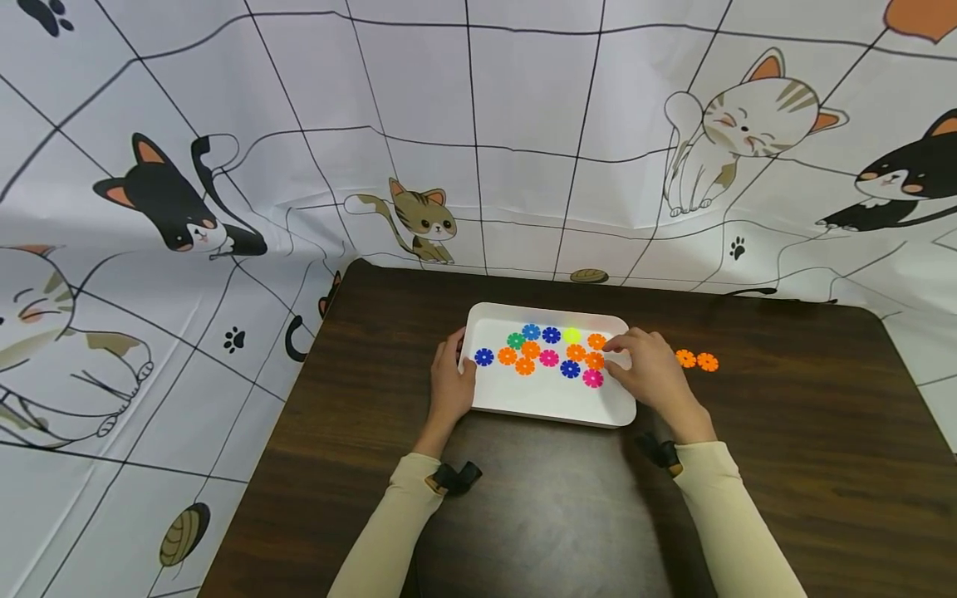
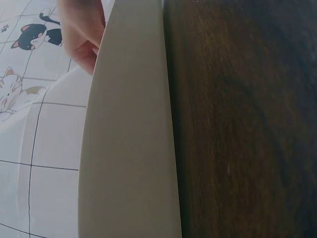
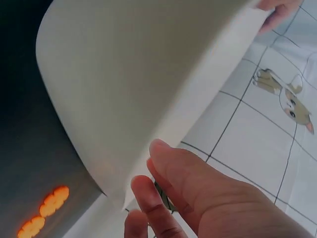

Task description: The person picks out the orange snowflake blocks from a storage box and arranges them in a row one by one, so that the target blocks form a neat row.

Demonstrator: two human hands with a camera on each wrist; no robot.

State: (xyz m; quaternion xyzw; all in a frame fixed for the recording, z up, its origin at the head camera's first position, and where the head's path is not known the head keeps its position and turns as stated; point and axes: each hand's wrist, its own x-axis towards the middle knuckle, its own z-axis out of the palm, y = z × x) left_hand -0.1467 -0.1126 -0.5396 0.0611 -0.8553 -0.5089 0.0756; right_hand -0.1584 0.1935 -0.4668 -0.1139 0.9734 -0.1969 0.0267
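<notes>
A white tray lies on the table, bearing several flower-shaped plastic discs in orange, blue, green, yellow and pink. My left hand grips the tray's left end, its thumb on the upper side. Over the tray's right end is my right hand, its thumb and forefinger parted beside an orange disc and another orange disc. In the right wrist view nothing shows between the right hand's loosely bent fingers. A dark blue disc sits closest to the left thumb.
Two orange discs lie side by side on the dark wooden table, right of the tray. Behind the table hangs a white cloth with cat drawings. Dark straps are on both wrists.
</notes>
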